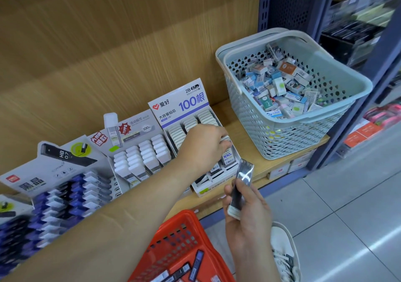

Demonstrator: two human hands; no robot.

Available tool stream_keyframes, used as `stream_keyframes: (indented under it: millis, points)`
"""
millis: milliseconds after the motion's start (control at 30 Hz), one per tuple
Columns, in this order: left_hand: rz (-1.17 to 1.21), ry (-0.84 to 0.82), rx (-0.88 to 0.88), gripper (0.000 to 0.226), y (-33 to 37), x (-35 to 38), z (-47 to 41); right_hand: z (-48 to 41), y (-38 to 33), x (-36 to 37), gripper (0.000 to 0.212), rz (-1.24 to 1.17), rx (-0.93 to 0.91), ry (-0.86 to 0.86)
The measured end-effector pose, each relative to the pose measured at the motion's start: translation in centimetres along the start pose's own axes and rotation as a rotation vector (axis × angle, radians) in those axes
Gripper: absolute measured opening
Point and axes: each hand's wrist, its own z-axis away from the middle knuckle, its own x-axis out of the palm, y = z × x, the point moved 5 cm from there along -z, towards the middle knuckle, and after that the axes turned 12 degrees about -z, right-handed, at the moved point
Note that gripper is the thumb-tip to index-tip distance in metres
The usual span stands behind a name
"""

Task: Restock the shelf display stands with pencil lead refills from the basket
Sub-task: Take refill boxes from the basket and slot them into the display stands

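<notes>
Refill case (242,184), pinched in my right hand (247,218), points lengthwise at the 2B display stand (184,108) just ahead, where my left hand (204,147), nearer, grips a seated case (225,139).

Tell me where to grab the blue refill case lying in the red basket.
Probably pinch its two long edges near the middle, coming from above: the refill case lies flat and slim in the red basket, whose walls block the sides.
</notes>
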Motion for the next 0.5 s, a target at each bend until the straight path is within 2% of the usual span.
stream_keyframes:
  millis: [167,233,300,367,400,433,500]
  points:
    - [-0.078,0.056,0.038,0.027,0.4,0.7,-0.6,-0.2,-0.1,0.0,0.012,0.014,-0.017,-0.005]
    - [-0.078,0.054,0.003,0.033,0.4,0.5,-1.0,-0.1,0.0,0.2,0.014,0.04,-0.017,-0.032]
    - [0.051,0.107,-0.095,0.04,0.0,-0.2,-0.6,-0.1,-0.1,0.4,0.018,0.073,-0.03,-0.053]
    - [0.185,0.169,-0.195,0.028,-0.3,-1.5,1.0,-0.2,-0.3,0.5,0.024,0.07,-0.048,-0.065]
    - [0.204,0.142,-0.226,0.015,-0.4,-1.9,2.2,-0.2,-0.3,0.6,0.022,0.049,-0.047,-0.082]
    - [0.198,0.071,-0.254,0.016,-0.5,-2.0,3.4,-0.3,-0.3,0.7,0.019,0.023,-0.039,-0.106]
    - [0.187,-0.151,-0.315,0.043,-0.8,-1.6,5.9,-0.4,0.0,0.9,0.019,-0.024,-0.011,-0.15]
